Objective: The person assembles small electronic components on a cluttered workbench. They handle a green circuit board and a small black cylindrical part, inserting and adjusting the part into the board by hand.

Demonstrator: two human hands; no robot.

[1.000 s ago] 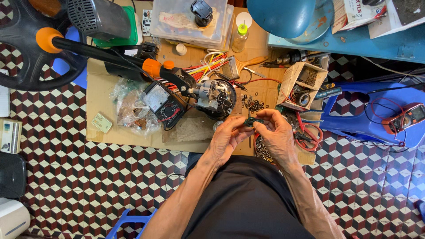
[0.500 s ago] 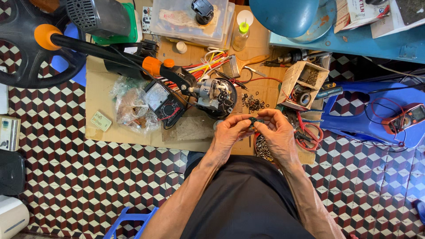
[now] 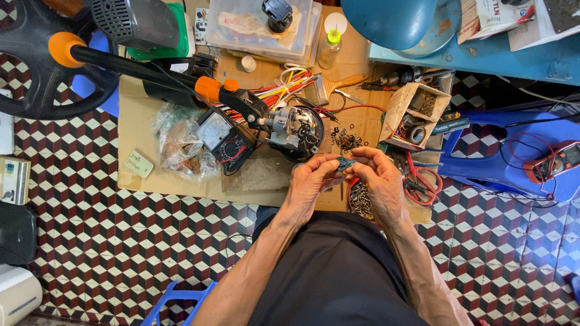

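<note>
My left hand [image 3: 311,181] and my right hand [image 3: 379,176] meet in front of me, fingertips pinched together on a small dark teal part [image 3: 344,163]. They hover over the near edge of a cardboard sheet [image 3: 145,127] on the tiled floor. Just beyond the hands lies a stripped electric motor [image 3: 295,128] with coloured wires, on the end of a black and orange fan stand [image 3: 151,69]. An analog multimeter [image 3: 219,134] lies left of the motor. A round tin of screws [image 3: 361,199] sits under my right hand.
A wooden box of parts [image 3: 417,108], red wires [image 3: 423,181], a blue plastic stool [image 3: 507,163] with another meter [image 3: 556,160] at right. Plastic bag of bits [image 3: 181,148], clear parts case [image 3: 260,24], glue bottle [image 3: 329,45], blue bowl [image 3: 393,21] at the back.
Both hands stay together on the small part, with only slight finger shifts; the hands have risen a little toward the motor.
</note>
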